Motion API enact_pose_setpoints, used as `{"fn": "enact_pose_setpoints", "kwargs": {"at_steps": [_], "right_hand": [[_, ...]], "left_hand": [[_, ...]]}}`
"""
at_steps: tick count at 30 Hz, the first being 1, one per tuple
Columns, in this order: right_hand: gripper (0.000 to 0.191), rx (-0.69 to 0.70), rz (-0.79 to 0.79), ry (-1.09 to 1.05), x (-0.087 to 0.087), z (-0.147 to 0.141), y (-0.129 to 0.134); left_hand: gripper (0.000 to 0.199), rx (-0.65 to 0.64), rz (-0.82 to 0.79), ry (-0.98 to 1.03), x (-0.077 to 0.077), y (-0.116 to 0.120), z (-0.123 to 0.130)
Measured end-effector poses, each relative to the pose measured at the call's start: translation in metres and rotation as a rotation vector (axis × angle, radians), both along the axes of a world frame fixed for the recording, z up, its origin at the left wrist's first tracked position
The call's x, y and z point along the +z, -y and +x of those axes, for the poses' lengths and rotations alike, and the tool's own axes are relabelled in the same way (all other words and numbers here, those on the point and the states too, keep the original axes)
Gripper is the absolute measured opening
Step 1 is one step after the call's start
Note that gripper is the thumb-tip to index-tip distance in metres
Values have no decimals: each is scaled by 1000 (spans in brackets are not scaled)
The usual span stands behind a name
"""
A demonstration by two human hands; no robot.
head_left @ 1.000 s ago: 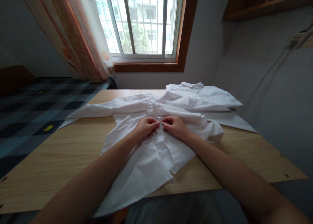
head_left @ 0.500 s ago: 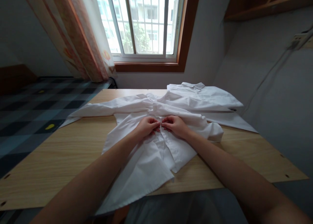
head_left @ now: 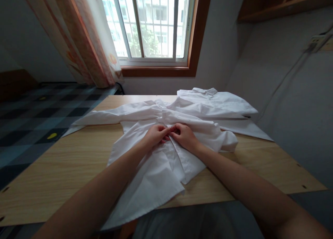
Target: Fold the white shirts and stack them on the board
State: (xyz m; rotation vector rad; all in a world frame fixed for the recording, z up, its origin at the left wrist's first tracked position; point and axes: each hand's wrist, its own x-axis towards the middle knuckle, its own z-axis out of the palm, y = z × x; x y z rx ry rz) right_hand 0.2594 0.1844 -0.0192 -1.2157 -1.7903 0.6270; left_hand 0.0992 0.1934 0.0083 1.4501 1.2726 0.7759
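A white long-sleeved shirt [head_left: 148, 176] lies spread over the wooden table, its lower front parted and one hem corner hanging past the near edge. My left hand [head_left: 156, 135] pinches the front edge of the shirt near the middle. Right against it, my right hand [head_left: 184, 136] is closed on the opposite front edge, with fingertips meeting the left ones. The fingers hide the exact spot they grip, and any button there cannot be made out.
A second white shirt [head_left: 221, 101], folded, lies at the table's back right. The wooden table [head_left: 78, 162] has small dark holes at its corners. To the left is a bed with a checked cover [head_left: 65, 103]. A curtain [head_left: 91, 41] hangs beside the barred window [head_left: 153, 27].
My fingertips have come closer together, and the right fingers have curled in over the shirt's front edge. The shirt lies almost as before.
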Motion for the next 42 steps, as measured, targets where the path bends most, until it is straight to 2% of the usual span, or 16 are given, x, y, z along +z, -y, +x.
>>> {"fn": "enact_pose_setpoints", "kwargs": {"at_steps": [8, 15, 20, 32, 42], "right_hand": [[6, -16, -28, 2, 0, -1, -2], [8, 115, -125, -102, 2, 6, -3], [5, 115, -131, -117, 4, 8, -3], [6, 60, -269, -139, 2, 8, -3], [4, 34, -91, -5, 2, 2, 1]], "left_hand": [[28, 22, -12, 15, -3, -1, 0], [25, 70, -70, 120, -3, -3, -1], [22, 83, -104, 149, -1, -2, -1], [31, 107, -121, 172, -5, -5, -2], [28, 108, -134, 210, -2, -4, 0]]}}
